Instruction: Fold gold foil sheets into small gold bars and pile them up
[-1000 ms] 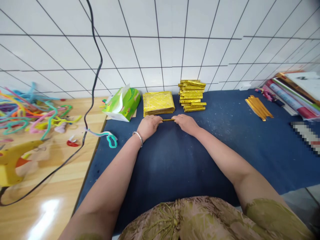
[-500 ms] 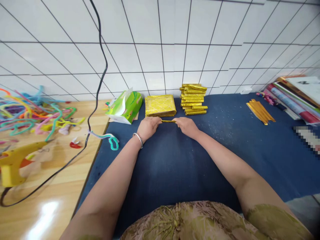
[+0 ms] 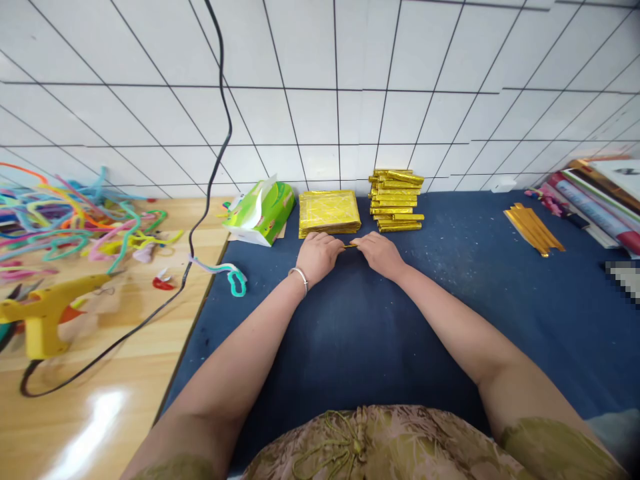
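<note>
A thin roll of gold foil paper (image 3: 351, 246) lies crosswise between my two hands, low over the blue mat. My left hand (image 3: 319, 257), with a silver bangle at the wrist, has its fingers closed on the roll's left end. At the other end my right hand (image 3: 382, 253) pinches it the same way. Only a short middle piece shows; my fingers cover the rest. Just beyond my left hand is a flat stack of gold foil sheets (image 3: 329, 212). Behind my right hand rises a pile of gold foil rolls (image 3: 397, 200).
A green tissue pack (image 3: 273, 212) stands left of the sheets. Folded gold strips (image 3: 535, 229) lie to the right, near books (image 3: 595, 200). On the wooden table at left are a yellow glue gun (image 3: 50, 313), coloured pipe cleaners (image 3: 100, 220) and a hanging black cord (image 3: 220, 153).
My hands have drawn closer together along the roll, so less of it shows between them. The whole view has shifted slightly, moving the scene rightward.
</note>
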{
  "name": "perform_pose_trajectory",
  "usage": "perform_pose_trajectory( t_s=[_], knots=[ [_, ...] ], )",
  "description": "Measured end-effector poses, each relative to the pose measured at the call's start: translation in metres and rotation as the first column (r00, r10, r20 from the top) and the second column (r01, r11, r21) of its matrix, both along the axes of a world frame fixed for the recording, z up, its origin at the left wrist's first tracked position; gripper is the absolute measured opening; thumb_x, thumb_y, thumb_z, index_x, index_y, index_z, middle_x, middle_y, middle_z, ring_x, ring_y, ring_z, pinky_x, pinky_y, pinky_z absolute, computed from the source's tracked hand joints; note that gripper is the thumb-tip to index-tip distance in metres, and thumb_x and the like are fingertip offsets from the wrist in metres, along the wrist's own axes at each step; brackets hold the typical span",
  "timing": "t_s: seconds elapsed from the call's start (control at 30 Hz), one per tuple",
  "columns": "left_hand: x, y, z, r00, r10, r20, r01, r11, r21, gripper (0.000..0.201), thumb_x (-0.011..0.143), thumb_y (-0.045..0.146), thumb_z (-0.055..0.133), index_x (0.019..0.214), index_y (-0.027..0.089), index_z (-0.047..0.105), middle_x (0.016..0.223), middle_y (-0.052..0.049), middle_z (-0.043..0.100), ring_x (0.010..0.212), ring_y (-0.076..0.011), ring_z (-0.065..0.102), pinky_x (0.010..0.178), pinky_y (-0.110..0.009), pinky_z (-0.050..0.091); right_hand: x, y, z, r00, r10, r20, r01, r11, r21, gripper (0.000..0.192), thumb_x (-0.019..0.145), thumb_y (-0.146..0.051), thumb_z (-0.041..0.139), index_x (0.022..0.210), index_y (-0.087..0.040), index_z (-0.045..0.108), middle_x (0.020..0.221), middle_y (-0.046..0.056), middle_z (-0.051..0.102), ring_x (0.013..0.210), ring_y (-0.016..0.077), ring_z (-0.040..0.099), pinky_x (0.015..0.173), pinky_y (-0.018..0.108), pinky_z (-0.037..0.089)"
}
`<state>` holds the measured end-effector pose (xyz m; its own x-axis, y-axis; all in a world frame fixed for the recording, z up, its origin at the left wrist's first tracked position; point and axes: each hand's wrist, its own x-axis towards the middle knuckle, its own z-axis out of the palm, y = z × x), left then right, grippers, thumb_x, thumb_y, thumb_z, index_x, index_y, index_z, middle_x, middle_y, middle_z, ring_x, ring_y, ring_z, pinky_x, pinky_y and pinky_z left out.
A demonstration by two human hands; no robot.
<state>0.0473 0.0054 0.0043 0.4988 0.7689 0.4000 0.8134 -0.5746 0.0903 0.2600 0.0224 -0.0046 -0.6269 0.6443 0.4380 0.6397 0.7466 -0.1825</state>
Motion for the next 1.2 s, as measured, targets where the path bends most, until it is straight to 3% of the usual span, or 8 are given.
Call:
perform_pose_trajectory(
  t_s=[0.13,0.33,0.6,0.87,0.97,1.2],
  knots=[
    [0.007,-0.004,0.003,1.0,0.003,-0.026,-0.002,0.999,0.037,0.029,0.094,0.03,0.04,0.087,0.019,0.065,0.077,-0.008,0.065,0.081,-0.0213,0.055,0.078,-0.038,0.036,-0.006,-0.004,0.006,1.0,0.011,0.018,-0.012,0.999,0.051,0.027,0.095,-0.024,0.041,0.109,-0.017,0.062,0.104,0.01,0.063,0.1,0.0217,0.048,0.085,0.036,0.035],
    [0.014,-0.006,0.004,0.997,-0.026,-0.078,0.031,0.998,0.063,0.026,0.093,0.023,0.039,0.08,0.018,0.061,0.075,-0.006,0.062,0.079,-0.0206,0.053,0.076,-0.036,0.035,-0.012,-0.008,0.004,0.99,-0.033,0.137,0.018,0.994,0.108,0.028,0.096,-0.023,0.036,0.098,-0.016,0.063,0.086,0.009,0.064,0.088,0.0213,0.047,0.076,0.035,0.029],
    [0.014,-0.007,0.005,0.995,-0.062,-0.077,0.066,0.996,0.054,0.027,0.093,0.023,0.04,0.078,0.017,0.061,0.075,-0.007,0.062,0.078,-0.0203,0.053,0.075,-0.036,0.035,-0.012,-0.01,0.006,0.98,-0.081,0.184,0.055,0.989,0.141,0.024,0.094,-0.02,0.04,0.081,-0.017,0.06,0.077,0.007,0.062,0.081,0.021,0.046,0.072,0.035,0.027],
    [0.002,0.0,-0.007,0.996,-0.009,0.09,0.012,0.999,-0.036,0.023,0.093,0.032,0.045,0.099,0.019,0.064,0.087,-0.006,0.066,0.084,-0.0185,0.058,0.076,-0.032,0.038,-0.008,-0.006,0.002,0.983,-0.119,0.141,0.101,0.987,0.126,0.025,0.096,-0.023,0.038,0.095,-0.017,0.062,0.083,0.007,0.065,0.083,0.0212,0.047,0.072,0.035,0.027],
    [-0.003,0.002,-0.008,0.988,0.027,0.15,-0.018,0.998,-0.057,0.023,0.093,0.033,0.046,0.094,0.019,0.064,0.085,-0.005,0.066,0.081,-0.0177,0.058,0.075,-0.03,0.04,-0.005,-0.003,0.001,0.983,-0.129,0.13,0.115,0.987,0.113,0.026,0.096,-0.025,0.037,0.095,-0.018,0.062,0.082,0.007,0.065,0.082,0.0212,0.047,0.072,0.035,0.027],
    [-0.002,0.0,-0.005,0.992,0.01,0.126,-0.007,1.0,-0.029,0.023,0.093,0.033,0.046,0.091,0.019,0.064,0.082,-0.004,0.066,0.08,-0.0185,0.058,0.074,-0.031,0.04,-0.008,-0.004,0.004,0.992,-0.075,0.102,0.062,0.991,0.12,0.024,0.095,-0.03,0.044,0.103,-0.018,0.062,0.092,0.007,0.065,0.091,0.0218,0.047,0.075,0.034,0.028]
  ],
)
